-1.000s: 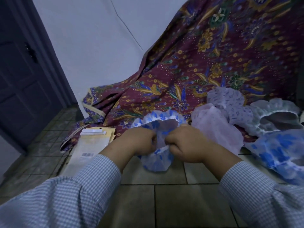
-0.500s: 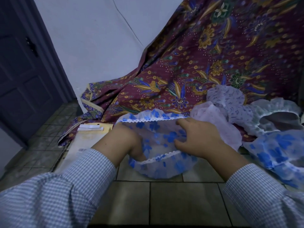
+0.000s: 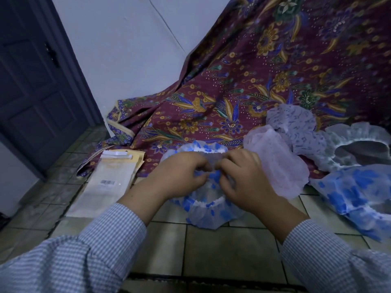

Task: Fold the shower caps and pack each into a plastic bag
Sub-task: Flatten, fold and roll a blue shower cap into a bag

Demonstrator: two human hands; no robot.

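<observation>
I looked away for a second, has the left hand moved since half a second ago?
Yes. The left hand rose out of the blue-flowered cap, away from the plastic bags, meeting the right hand.

Both arms wear long blue-and-white fine-checked shirt sleeves (image 3: 105, 246), cuffs ending at the wrists.

Blue-flowered cap (image 3: 208, 214) in L hand (image 3: 179, 174) + R hand (image 3: 243, 176)

Cap (image 3: 211, 216) clear w/ blue flowers, cloth (image 3: 275, 81) maroon batik, sleeves (image 3: 101, 246) blue-white check.
</observation>
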